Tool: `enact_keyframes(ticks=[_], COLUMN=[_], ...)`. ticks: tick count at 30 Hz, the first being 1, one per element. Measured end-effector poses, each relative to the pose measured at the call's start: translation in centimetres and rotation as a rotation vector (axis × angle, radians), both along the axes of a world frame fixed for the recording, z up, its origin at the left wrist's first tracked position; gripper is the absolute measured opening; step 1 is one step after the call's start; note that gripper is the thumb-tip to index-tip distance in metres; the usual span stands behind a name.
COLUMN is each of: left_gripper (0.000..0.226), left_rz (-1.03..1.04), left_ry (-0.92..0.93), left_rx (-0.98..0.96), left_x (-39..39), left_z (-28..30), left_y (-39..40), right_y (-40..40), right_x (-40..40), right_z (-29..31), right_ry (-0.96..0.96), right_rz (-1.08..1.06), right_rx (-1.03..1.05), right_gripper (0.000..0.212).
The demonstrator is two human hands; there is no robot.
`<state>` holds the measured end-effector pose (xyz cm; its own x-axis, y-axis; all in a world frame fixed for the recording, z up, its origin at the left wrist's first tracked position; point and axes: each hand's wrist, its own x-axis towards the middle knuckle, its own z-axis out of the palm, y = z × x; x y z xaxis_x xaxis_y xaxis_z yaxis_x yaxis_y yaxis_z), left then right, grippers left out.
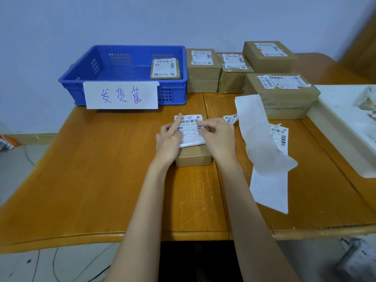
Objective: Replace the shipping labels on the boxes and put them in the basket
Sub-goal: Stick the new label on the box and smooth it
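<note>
Centre of frame: one small brown cardboard box (193, 158) on the orange wooden bench (101, 169), one white printed shipping label (190, 130) lying on its top. Left hand (169, 139) and right hand (218, 138) both flat on the label, fingers straight, pressing. Upper left: one blue plastic slatted basket (122, 64) fronted by a white handwritten paper sign (121, 95), holding one flat labelled brown parcel (165, 69). Upper right: four more labelled brown cardboard boxes (281, 92). Right of centre: a long strip of white backing paper (264, 151), loose label pieces beside it.
</note>
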<state>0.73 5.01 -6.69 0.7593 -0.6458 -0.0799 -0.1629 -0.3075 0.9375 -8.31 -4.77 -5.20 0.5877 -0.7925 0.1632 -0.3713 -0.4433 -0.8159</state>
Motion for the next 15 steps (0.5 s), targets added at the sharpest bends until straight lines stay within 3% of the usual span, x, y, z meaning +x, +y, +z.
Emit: enact_keyframes(ticks=[5,8,12,15], left_gripper=[0.038,0.034,0.038,0.057], left_rz=[0.071,0.011,-0.114,-0.178], left_ry=[0.051,0.050,0.020,0.022], left_rx=[-0.116,-0.099,-0.033,0.019], left_x=[-0.2,0.3,0.9,1.3], left_z=[-0.2,0.2,0.0,-0.7], left_y=[0.5,0.9,1.4,2.1], right_y=[-0.6,-0.7,-1.0,-1.3], right_x=[-0.3,-0.6,-1.2,-2.1], right_z=[0.3,0.1,0.7,1.1], right_ry=[-0.025,-0.036,-0.030,0.017], right_rz=[0.078,0.115,0.227,0.323], right_rx=[0.188,0.254,0.362,0.469], right_gripper=[0.027,0.031,0.041,0.055])
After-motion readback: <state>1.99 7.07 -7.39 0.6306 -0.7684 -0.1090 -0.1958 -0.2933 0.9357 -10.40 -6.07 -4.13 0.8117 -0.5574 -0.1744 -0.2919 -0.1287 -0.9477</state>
